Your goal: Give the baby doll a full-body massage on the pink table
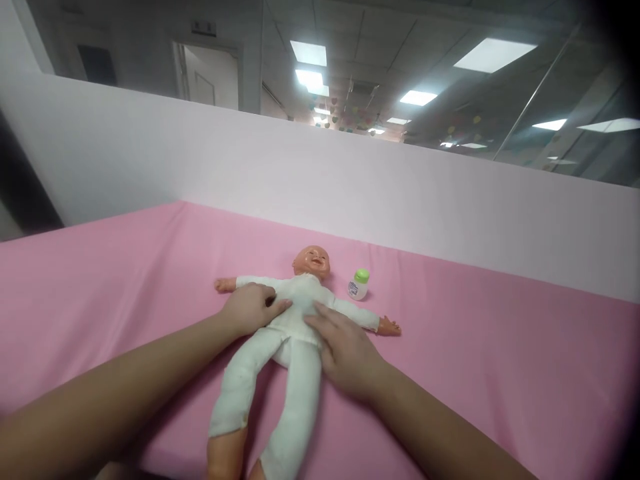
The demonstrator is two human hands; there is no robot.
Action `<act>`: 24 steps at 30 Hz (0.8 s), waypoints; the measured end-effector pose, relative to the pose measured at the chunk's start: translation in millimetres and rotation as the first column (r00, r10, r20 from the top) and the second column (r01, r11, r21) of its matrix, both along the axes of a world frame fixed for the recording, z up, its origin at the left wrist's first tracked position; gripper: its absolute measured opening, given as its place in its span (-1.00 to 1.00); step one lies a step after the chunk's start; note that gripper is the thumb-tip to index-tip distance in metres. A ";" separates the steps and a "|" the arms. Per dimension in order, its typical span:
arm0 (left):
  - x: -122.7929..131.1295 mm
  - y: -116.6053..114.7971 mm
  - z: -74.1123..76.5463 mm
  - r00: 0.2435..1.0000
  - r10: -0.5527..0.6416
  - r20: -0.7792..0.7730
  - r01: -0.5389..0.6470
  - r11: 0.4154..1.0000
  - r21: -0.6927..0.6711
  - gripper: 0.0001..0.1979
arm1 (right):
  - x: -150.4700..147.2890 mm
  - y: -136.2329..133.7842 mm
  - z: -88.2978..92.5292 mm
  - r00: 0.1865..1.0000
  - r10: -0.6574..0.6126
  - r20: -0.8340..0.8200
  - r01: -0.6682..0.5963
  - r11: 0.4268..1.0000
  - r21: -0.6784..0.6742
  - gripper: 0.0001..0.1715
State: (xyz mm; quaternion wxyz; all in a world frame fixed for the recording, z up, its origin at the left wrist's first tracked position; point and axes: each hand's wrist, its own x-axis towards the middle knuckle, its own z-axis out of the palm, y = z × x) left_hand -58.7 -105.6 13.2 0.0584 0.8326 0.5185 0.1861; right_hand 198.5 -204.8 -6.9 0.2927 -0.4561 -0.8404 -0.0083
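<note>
A baby doll (295, 323) with a soft white cloth body and plastic head lies on its back, arms spread wide and legs toward me. My left hand (250, 308) rests against one side of its torso, the thumb apart from the fingers and reaching over the chest. On the other side, my right hand (347, 347) lies with fingers stretched across the chest and belly. Neither hand lifts the doll. Beside the doll's head stands a small clear bottle (358, 288) with a green cap, away from both hands.
A pink sheet (475, 347) with a few creases covers the surface under the doll. Behind it runs a low white wall (310, 173) topped by glass panels (425, 73), showing ceiling lights and a doorway (210, 77).
</note>
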 end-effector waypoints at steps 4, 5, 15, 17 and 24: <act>-2.7 4.2 -2.2 0.998 0.008 0.061 -0.003 0.996 -0.090 -0.32 | -6.8 -22.5 9.2 0.982 0.163 0.093 -0.162 0.987 -0.023 -0.02; -3.4 5.9 -3.1 0.998 -0.005 0.061 0.011 0.995 -0.095 -0.31 | -11.1 -27.4 10.4 0.974 0.193 0.116 -0.193 0.981 -0.014 0.01; -17.0 32.7 -15.8 0.997 0.045 -0.068 -0.057 0.980 -0.189 0.04 | -50.0 -55.8 19.9 0.835 0.476 0.275 -0.549 0.752 0.365 -0.82; -19.2 31.6 -14.6 1.000 0.015 0.000 -0.015 0.988 -0.150 0.10 | -43.3 -53.3 20.6 0.879 0.454 0.143 -0.464 0.751 0.470 -0.72; -8.2 14.8 -7.4 0.979 -0.183 0.091 0.169 0.975 0.142 0.02 | 2.4 -6.8 15.4 0.981 0.095 -0.168 0.024 0.805 0.593 -0.32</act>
